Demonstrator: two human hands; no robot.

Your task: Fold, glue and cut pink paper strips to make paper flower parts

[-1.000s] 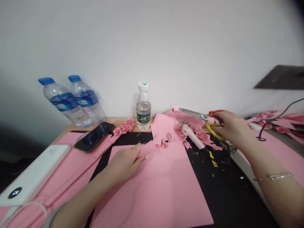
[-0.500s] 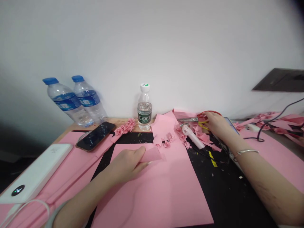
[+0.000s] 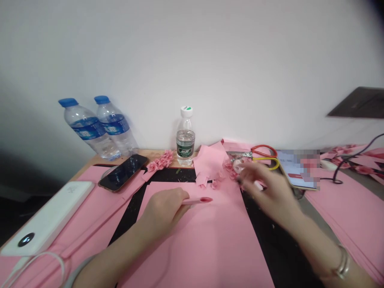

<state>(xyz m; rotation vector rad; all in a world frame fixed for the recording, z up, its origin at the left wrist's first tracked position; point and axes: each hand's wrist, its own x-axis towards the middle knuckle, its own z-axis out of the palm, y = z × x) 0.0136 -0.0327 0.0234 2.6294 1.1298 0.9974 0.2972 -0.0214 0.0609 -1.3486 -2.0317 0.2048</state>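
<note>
My left hand (image 3: 165, 208) is closed on a small pink paper piece (image 3: 199, 201), which bends into a loop at its free end. It is just above a large pink paper sheet (image 3: 210, 248). Farther right, my right hand (image 3: 270, 190) is over a pale pink handheld tool (image 3: 239, 165), hiding most of it; motion blurs the fingers. Behind that hand lie scissors (image 3: 265, 157) with one red and one yellow handle. Folded paper flowers (image 3: 231, 170) and a creased pink piece (image 3: 210, 160) are beside the tool.
Two blue-capped bottles (image 3: 115, 128) lean on the wall, and a smaller bottle (image 3: 185, 138) stands at the back. Left are a dark phone (image 3: 123, 173), a white power bank (image 3: 51, 216) and a paper-flower stem (image 3: 160, 162). A lit phone (image 3: 295, 172) and pink sheets (image 3: 345, 204) lie right.
My right hand has moved from the scissors toward me and left, over the pink tool; the scissors now lie free. The paper in my left hand has turned, showing its looped end.
</note>
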